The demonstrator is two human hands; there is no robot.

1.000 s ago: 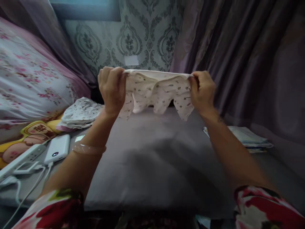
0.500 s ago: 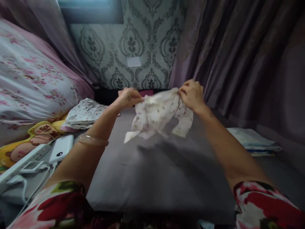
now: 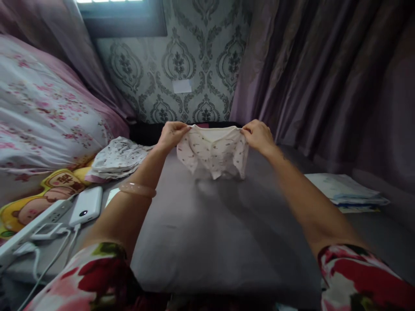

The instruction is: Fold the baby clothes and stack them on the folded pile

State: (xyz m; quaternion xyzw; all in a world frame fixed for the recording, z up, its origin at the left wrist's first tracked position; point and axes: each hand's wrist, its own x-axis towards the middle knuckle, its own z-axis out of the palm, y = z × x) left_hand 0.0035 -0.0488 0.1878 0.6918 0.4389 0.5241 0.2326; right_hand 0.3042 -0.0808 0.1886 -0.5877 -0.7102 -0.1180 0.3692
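A small white baby shirt (image 3: 215,151) with a tiny dark print hangs between my two hands above the grey bed surface (image 3: 210,242). My left hand (image 3: 173,134) pinches it at one shoulder, and my right hand (image 3: 257,136) pinches the opposite shoulder, so the neckline is drawn nearly straight. Both sleeves dangle, and the lower edge is blurred by motion. Its shadow falls on the cover below.
To the left lie folded printed clothes (image 3: 119,157), a yellow cartoon cushion (image 3: 55,190), a white power bank (image 3: 87,205) and a power strip (image 3: 39,224) with cables. A flat stack of folded items (image 3: 345,192) sits at right, beside the curtain (image 3: 308,77).
The shirt, bunched and swinging half a second ago, now hangs spread out with its neckline stretched. My right hand has come slightly lower and to the left.
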